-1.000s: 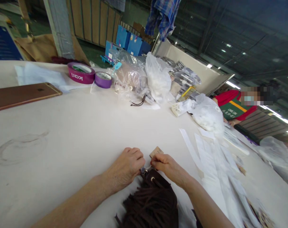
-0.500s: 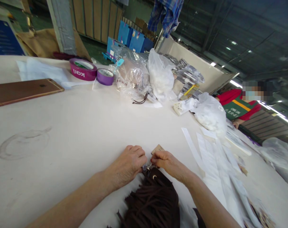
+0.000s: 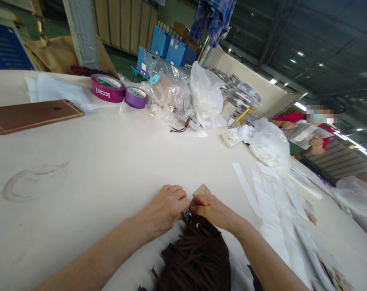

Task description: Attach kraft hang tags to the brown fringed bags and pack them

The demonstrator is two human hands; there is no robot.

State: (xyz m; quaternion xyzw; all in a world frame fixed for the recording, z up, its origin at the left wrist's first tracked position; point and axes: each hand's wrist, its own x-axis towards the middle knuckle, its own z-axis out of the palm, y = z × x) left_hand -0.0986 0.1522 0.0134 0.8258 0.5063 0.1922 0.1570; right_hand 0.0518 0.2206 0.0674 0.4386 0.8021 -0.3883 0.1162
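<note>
A dark brown fringed bag (image 3: 198,258) lies at the front of the table, with a metal eyelet near its top corner. My left hand (image 3: 171,204) is closed at that corner, around a small part by the metal ring that its fingers mostly hide. Close beside it, my right hand (image 3: 209,208) is pinched at the same spot, on what looks like the string of a tan card tag (image 3: 202,190). The tag sticks out beyond the right fingertips. What exactly lies between the fingers cannot be made out.
On the white table (image 3: 110,161) are a brown phone (image 3: 34,117), a magenta tape roll (image 3: 108,88), a purple tape roll (image 3: 135,98), clear plastic bags (image 3: 169,95) and a white bag (image 3: 269,143). White strips (image 3: 269,218) lie to the right. Across the table stands a co-worker (image 3: 319,133) holding a clear bag.
My right hand has shifted slightly left, closer to my left hand at the bag's corner. The co-worker has lifted a clear plastic bag with both hands.
</note>
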